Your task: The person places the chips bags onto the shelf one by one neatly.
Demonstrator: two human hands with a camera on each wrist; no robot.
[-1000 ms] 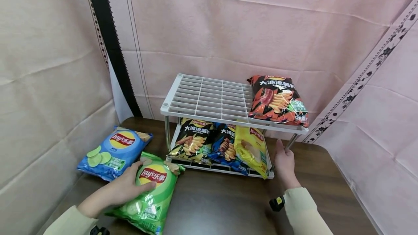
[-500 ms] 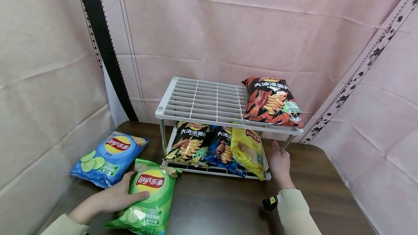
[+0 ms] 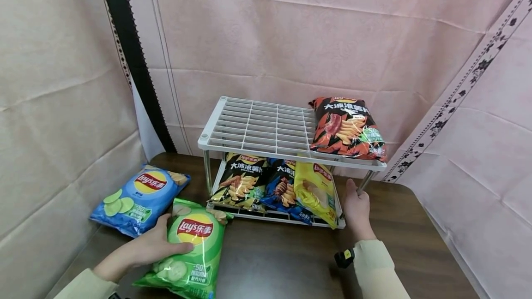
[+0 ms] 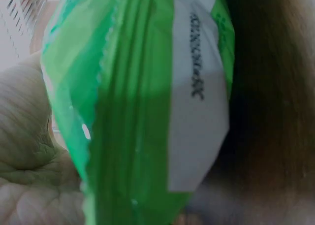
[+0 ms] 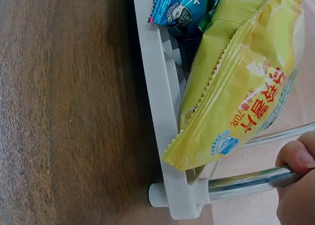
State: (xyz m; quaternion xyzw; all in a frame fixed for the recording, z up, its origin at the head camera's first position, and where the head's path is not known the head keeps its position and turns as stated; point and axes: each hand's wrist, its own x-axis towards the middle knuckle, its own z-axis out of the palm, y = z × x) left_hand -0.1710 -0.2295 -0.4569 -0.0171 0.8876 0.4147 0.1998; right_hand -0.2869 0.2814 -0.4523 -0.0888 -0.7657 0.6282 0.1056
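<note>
My left hand holds a green bag of potato chips by its left side, thumb across the front. The left wrist view shows the bag's crimped end close up beside the palm. My right hand grips the front right metal post of a white two-tier rack, fingers curled round it. On the lower tier sit a black chip bag, a dark blue one and a yellow one. A red chip bag lies at the right of the upper tier.
A blue chip bag lies on the brown wooden table, left of the green one and close to the left curtain. A pink curtain hangs behind the rack.
The head view has shifted slightly, so the rack and bags appear a little further left. Both hands keep their holds, with little other visible movement.
</note>
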